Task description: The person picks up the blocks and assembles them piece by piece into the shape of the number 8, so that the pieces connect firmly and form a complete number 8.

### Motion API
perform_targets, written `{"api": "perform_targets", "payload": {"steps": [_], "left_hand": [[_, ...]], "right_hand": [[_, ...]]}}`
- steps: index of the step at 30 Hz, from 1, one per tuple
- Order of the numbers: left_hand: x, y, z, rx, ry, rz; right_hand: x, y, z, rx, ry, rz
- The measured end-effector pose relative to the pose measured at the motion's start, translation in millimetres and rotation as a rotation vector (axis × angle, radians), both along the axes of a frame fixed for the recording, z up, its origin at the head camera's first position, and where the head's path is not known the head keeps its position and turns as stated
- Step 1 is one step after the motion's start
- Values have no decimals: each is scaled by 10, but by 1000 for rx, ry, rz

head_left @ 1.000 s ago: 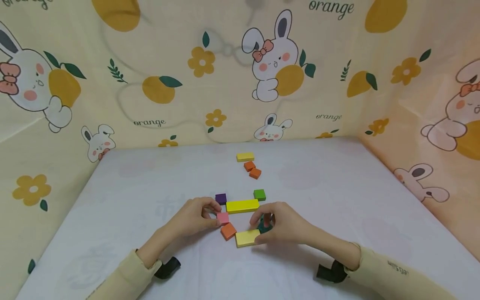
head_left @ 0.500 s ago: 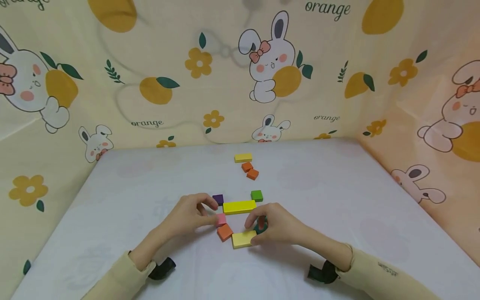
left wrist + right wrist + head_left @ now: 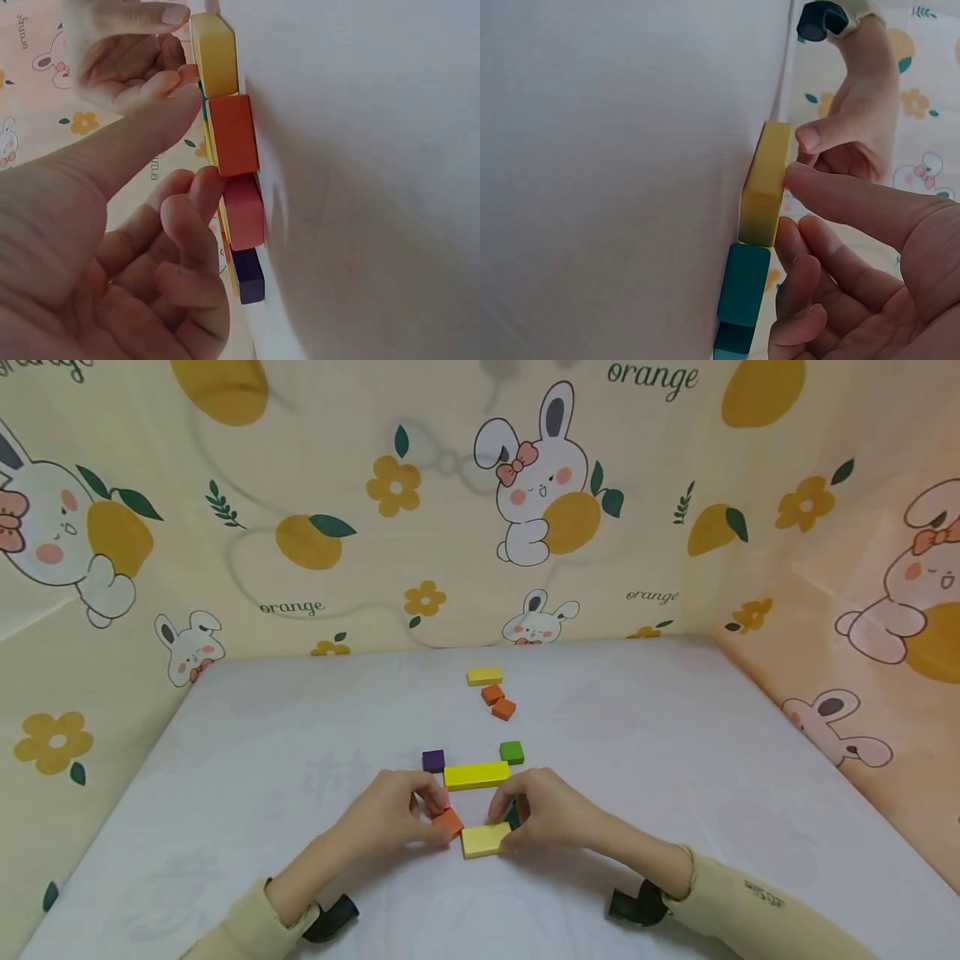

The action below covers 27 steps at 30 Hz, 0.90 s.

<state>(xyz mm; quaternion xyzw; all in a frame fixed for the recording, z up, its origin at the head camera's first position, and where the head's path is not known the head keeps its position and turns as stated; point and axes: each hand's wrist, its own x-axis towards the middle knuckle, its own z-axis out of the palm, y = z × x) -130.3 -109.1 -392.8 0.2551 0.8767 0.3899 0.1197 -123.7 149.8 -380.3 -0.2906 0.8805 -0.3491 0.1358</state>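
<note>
The left grip (image 3: 393, 806) pinches the orange block (image 3: 450, 823), the pink block (image 3: 244, 214) just beyond its fingertips. The right grip (image 3: 555, 810) pinches the end of the pale yellow block (image 3: 482, 841), the teal block (image 3: 742, 285) beside its fingers. Turning the orange block could shove the pink block askew; a rightward slip might bump the teal block.

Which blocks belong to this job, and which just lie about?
Likely in use:
near orange block at left hand
pale yellow block at right hand
pink block
teal piece
bright yellow bar
purple block
green block

Probably lying about, apart:
far yellow block
two far orange blocks
</note>
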Motion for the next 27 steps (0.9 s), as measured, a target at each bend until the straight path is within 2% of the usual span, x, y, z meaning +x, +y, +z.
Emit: {"api": "perform_targets", "payload": {"steps": [7,15,19,22,24,27], "left_hand": [[43,45,10,-52,43,21],[76,52,52,-94,62,28],[95,68,89,-53,98,14],[121,101,104,2,115,-31],[139,133,103,21,104,-61],[158,186,97,-2,64,-75]], "right_hand": [[-6,2,-28,-1,-2,1],[-5,7,-17,-26,-13,7],[13,101,-14,-63,32,-56],[36,214,-40,-105,87,-140],[56,278,-68,-127,100,-182],[85,331,-111,-131,81,-226]]}}
